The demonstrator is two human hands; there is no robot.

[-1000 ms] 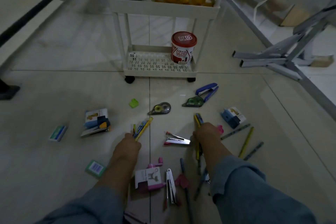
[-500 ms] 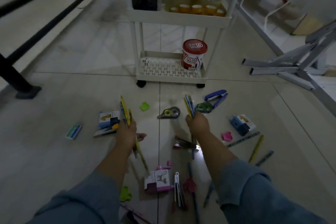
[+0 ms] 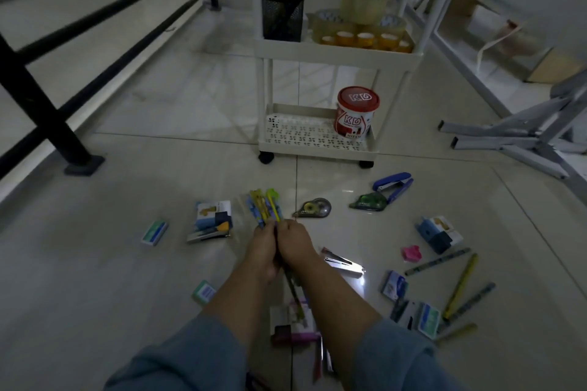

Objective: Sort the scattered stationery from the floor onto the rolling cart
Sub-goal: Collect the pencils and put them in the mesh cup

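The left hand (image 3: 262,251) and right hand (image 3: 293,243) press together, both closed around one bundle of pens (image 3: 265,208) sticking up above them.

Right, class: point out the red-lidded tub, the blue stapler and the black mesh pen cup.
Red-lidded tub (image 3: 358,98): head view, on its lid.
Blue stapler (image 3: 394,183): head view, on its upper arm.
Black mesh pen cup (image 3: 281,14): head view, on its wall.
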